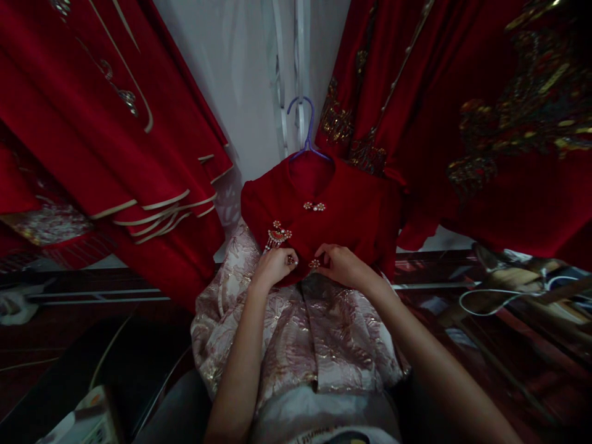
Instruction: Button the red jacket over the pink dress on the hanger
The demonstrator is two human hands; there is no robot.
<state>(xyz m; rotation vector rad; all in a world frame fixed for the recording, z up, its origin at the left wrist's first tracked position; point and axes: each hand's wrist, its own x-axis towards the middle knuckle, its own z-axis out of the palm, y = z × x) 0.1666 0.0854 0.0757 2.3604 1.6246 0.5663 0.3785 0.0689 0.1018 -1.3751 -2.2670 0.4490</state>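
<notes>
A red jacket point(351, 209) hangs on a purple hanger point(309, 126) in front of me, above a pale pink brocade skirt point(324, 336). At its neck, a pearl flower clasp point(314, 206) joins the two front edges. Near the lower hem, my left hand point(275, 266) is closed in a pinch on one half of a second jewelled clasp point(291, 260). The other half point(314, 264) sits at the fingertips of my right hand point(345, 265), which pinches the opposite front edge. A gap parts the two halves. A beaded brooch point(278, 235) lies just above my left hand.
More red garments point(152, 154) with pale trim hang to the left. Sequinned red garments point(416, 142) hang at the right. A white rack post point(300, 55) holds the hanger. A white cable point(485, 311) and dim clutter lie at lower right, with a pale device point(87, 419) at lower left.
</notes>
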